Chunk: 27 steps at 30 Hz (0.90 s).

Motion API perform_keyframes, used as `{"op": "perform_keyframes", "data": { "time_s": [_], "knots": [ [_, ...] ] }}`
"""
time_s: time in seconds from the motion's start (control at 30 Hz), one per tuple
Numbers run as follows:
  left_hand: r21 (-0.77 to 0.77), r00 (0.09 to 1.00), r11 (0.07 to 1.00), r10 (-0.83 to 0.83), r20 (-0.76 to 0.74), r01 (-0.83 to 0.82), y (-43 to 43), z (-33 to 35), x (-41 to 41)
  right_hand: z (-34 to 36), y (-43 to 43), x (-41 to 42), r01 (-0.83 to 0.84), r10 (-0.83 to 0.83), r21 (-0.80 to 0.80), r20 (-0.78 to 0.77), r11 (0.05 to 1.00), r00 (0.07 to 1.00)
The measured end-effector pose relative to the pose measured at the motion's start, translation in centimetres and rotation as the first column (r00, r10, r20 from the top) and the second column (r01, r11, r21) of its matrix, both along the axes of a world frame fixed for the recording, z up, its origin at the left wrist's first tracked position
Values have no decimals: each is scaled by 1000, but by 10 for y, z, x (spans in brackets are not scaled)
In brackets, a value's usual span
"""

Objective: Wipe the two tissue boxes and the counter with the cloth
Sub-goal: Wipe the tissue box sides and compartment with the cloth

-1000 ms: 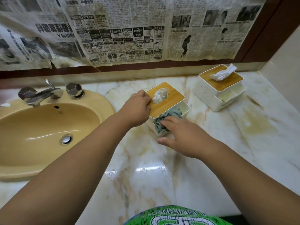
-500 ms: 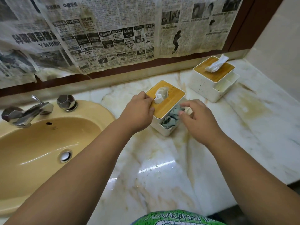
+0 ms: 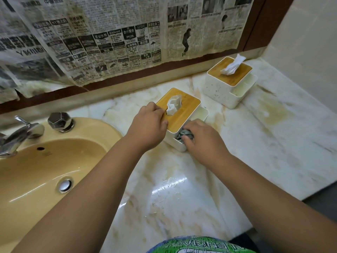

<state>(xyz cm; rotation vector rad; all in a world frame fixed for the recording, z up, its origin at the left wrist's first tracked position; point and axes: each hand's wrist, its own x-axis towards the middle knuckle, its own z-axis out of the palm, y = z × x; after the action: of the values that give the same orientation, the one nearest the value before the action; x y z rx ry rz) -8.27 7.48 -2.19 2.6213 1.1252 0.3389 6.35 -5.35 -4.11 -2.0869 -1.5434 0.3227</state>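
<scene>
A white tissue box with a wooden lid (image 3: 184,110) stands mid-counter, a tissue poking from its slot. My left hand (image 3: 149,127) grips the box's left edge at the lid. My right hand (image 3: 202,141) presses a grey-green cloth (image 3: 182,135) into the box's front side compartment, fingers closed on it. A second tissue box (image 3: 218,88) with the same wooden lid and a tissue sticking up sits at the back right, untouched. The marble counter (image 3: 255,147) shows yellow-brown stains and a wet sheen near me.
A yellow basin (image 3: 42,172) with a chrome tap (image 3: 20,134) and knob (image 3: 60,121) fills the left. Newspaper sheets (image 3: 113,39) hang over the back wall. A tiled side wall (image 3: 310,52) bounds the right; the counter's front edge runs at lower right.
My right hand has shifted from the box's front face into the side compartment, then down toward its near end, carrying the cloth. The left hand stays on the lid edge. The view tilted slightly.
</scene>
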Motion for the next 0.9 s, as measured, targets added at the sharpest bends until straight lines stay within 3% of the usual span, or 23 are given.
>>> {"op": "perform_keyframes", "data": {
  "time_s": [0.07,0.13,0.23,0.33,0.5,0.73,0.83,0.9],
  "knots": [
    [4,1000,1000,-3,3,3,0,0,0,0,-6,-1,-53,54,-30,40,998,998],
    [2,1000,1000,0,4,0,0,0,0,0,-12,3,-65,64,61,4,996,998],
    [-5,1000,1000,2,8,-2,0,0,0,-1,-22,9,97,-80,176,-101,980,992],
    [-13,1000,1000,8,14,-8,-1,-1,0,-6,-28,12,202,-186,103,-146,974,972],
    [-9,1000,1000,12,10,-12,-2,-1,0,-7,-34,-4,1,-1,23,3,1000,1000],
    [-13,1000,1000,14,9,-13,-2,0,0,1,-11,-5,-62,139,-301,240,952,961],
    [-18,1000,1000,14,15,-14,-2,0,-1,5,-7,1,-69,143,-309,223,949,964],
    [-21,1000,1000,13,18,-12,-2,-1,-2,7,-11,4,-34,59,-178,139,984,988]
  ]
}}
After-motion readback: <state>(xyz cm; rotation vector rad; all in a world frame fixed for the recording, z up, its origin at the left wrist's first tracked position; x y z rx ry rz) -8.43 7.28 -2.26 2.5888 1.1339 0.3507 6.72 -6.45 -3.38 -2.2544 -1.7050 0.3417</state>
